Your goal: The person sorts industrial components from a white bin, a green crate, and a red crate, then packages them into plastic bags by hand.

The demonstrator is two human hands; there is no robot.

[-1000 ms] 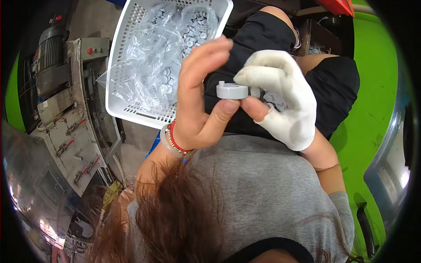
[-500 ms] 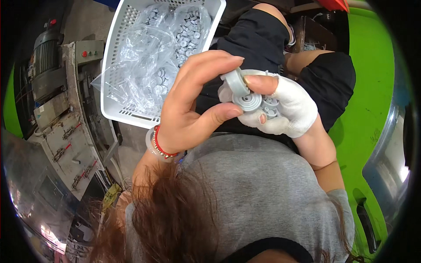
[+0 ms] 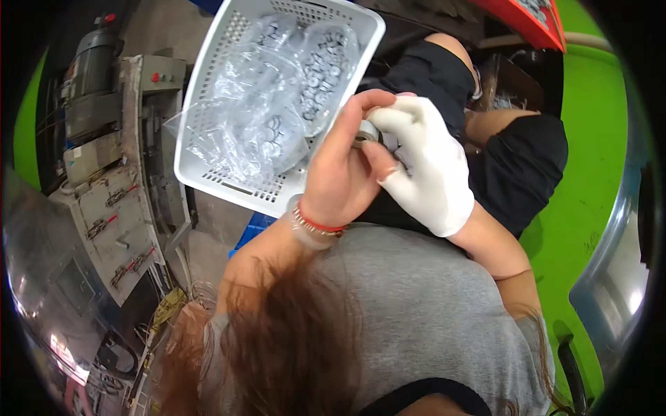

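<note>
My bare left hand [image 3: 340, 173], with a red and beaded bracelet at its wrist, curls its fingers round a small grey round plastic part [image 3: 368, 132]. My right hand [image 3: 433, 163] wears a white glove with a bare thumb tip. Its fingers close in from the other side, and the thumb and forefinger meet at the same part. Both hands touch in front of my lap, beside the basket's near right corner. More grey shows in the shadow inside the right palm, mostly covered by the glove.
A white perforated basket [image 3: 186, 149] holds clear plastic bags [image 3: 243, 90] with several grey round parts. At the top right stands a red bin [image 3: 517, 21] with grey pieces. Green surface [image 3: 590, 173] runs along the right. Machinery with a control panel [image 3: 163, 75] is at the left.
My hands have moved left and come together. The right hand has turned over, hiding the parts that lay in its palm. The basket sits further right in the picture.
</note>
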